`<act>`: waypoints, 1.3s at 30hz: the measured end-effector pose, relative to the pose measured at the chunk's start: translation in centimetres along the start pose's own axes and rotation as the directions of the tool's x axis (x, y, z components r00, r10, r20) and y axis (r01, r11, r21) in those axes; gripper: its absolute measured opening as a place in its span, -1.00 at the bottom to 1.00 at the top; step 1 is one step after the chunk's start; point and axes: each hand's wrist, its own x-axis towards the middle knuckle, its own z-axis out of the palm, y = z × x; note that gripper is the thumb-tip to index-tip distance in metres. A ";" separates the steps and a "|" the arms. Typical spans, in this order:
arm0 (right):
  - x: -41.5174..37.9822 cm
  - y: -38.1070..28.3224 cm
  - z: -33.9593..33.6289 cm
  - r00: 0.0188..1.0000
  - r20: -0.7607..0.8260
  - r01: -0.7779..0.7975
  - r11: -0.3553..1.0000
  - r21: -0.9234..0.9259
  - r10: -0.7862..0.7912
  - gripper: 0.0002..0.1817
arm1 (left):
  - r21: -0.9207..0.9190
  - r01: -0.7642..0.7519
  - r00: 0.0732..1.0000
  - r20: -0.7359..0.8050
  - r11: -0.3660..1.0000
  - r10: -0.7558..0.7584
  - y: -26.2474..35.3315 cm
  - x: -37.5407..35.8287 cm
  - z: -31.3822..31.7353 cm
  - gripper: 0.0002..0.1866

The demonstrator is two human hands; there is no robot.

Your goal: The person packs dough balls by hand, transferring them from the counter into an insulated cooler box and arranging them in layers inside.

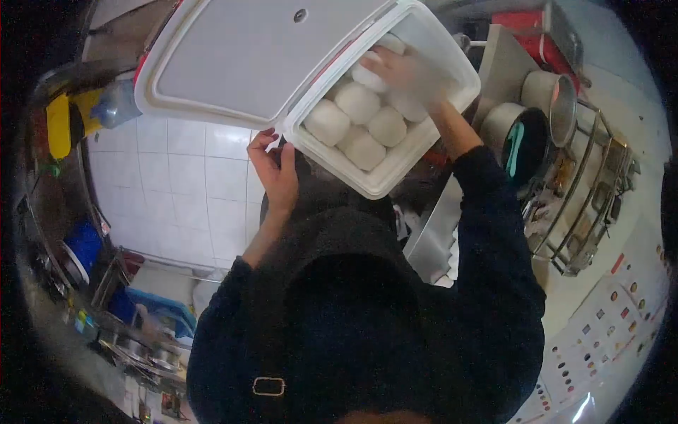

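Observation:
A white cooler box [395, 166] stands open with its lid [254, 56] swung up to the left. Several round white dough balls [357, 116] fill it. My right hand [406, 74] is inside the box, fingers resting over the balls at its far end; whether it grips one is blurred. My left hand [274, 169] is at the box's near left corner, just under the lid's hinge, fingers curled against the rim. Dark sleeves cover both arms.
Metal pots [547, 95] sit on a wire rack [586, 205] to the right, beside a steel surface [494, 71]. White floor tiles [176, 184] lie to the left, with a blue tub [85, 244] and a yellow item [60, 124] near the edge.

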 end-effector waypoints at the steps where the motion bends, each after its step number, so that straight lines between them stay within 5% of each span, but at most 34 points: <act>1: 0.6 1.7 0.9 0.996 -0.010 0.091 0.980 0.176 -0.090 -0.33 | -0.007 0.010 1.000 0.003 1.000 -0.010 -0.6 0.0 -0.1 -0.67; 3: 1.5 3.7 1.3 0.991 -0.056 0.132 0.924 0.360 -0.119 -0.32 | -0.004 -0.002 1.000 0.004 1.000 0.002 -0.8 0.5 -0.9 -0.69; 7: -0.3 4.2 0.0 0.977 -0.201 0.035 0.888 0.458 0.065 -0.35 | -0.039 -0.020 0.998 0.052 0.999 0.022 -0.9 1.4 -2.4 -0.80; 11: -5.7 4.2 -0.7 0.863 -0.452 0.073 0.829 0.554 0.226 -0.47 | 0.080 0.037 0.942 0.331 0.996 -0.062 -0.2 2.1 -4.0 -0.90; 14: -13.8 3.0 -1.1 0.742 -0.516 0.158 0.636 0.755 0.428 -0.58 | 0.136 0.096 0.823 0.546 0.986 -0.156 1.0 2.2 -4.4 -0.88; 16: -21.3 1.2 -0.2 0.572 -0.602 0.212 0.609 0.764 0.557 -0.65 | 0.164 0.057 0.758 0.635 0.985 -0.150 2.1 2.2 -3.2 -0.85; 18: -28.4 0.9 3.7 0.374 -0.501 0.273 0.423 0.864 0.781 -0.69 | 0.182 0.055 0.664 0.728 0.982 -0.172 3.5 2.1 -1.3 -0.85; 22: -42.7 -0.5 12.4 -0.109 -0.320 0.153 0.334 0.930 0.941 -0.70 | 0.087 -0.108 0.595 0.804 0.990 -0.006 3.5 0.9 3.8 -0.87; 27: -56.6 -2.2 22.8 -0.463 -0.186 0.243 0.326 0.914 0.867 -0.75 | 0.037 -0.251 0.312 0.949 0.967 0.044 4.8 -3.6 9.2 -0.89; 30: -63.8 -3.1 29.4 -0.535 -0.281 0.007 0.337 0.942 0.797 -0.77 | -0.053 -0.181 0.244 0.965 0.982 0.097 5.0 -9.2 12.5 -0.88; 32: -67.2 -2.9 33.7 -0.579 -0.181 -0.150 0.115 0.982 0.795 -0.78 | -0.023 -0.247 0.111 0.992 0.969 0.052 5.6 -12.9 14.6 -0.89; 33: -67.0 -3.6 32.6 -0.607 -0.189 -0.122 0.144 0.982 0.772 -0.75 | -0.015 -0.304 0.057 0.998 0.952 0.034 6.0 -14.8 15.6 -0.89; 34: -66.3 -3.6 30.9 -0.623 -0.203 -0.094 0.184 0.978 0.755 -0.71 | -0.065 -0.365 -0.052 0.997 0.929 0.049 5.4 -16.7 16.6 -0.89; 36: -66.3 -2.1 31.8 -0.617 -0.171 -0.219 0.040 0.975 0.768 -0.67 | -0.180 -0.469 -0.245 0.967 0.865 0.069 3.9 -19.9 19.9 -0.89; 37: -66.4 -1.1 32.2 -0.609 -0.153 -0.278 -0.028 0.960 0.778 -0.63 | -0.108 -0.458 -0.327 0.943 0.882 -0.055 3.0 -21.6 21.4 -0.87; 39: -65.7 1.3 33.2 -0.620 -0.317 -0.527 -0.083 0.846 0.717 -0.48 | -0.250 -0.518 -0.487 0.873 0.818 -0.041 1.9 -25.8 23.8 -0.86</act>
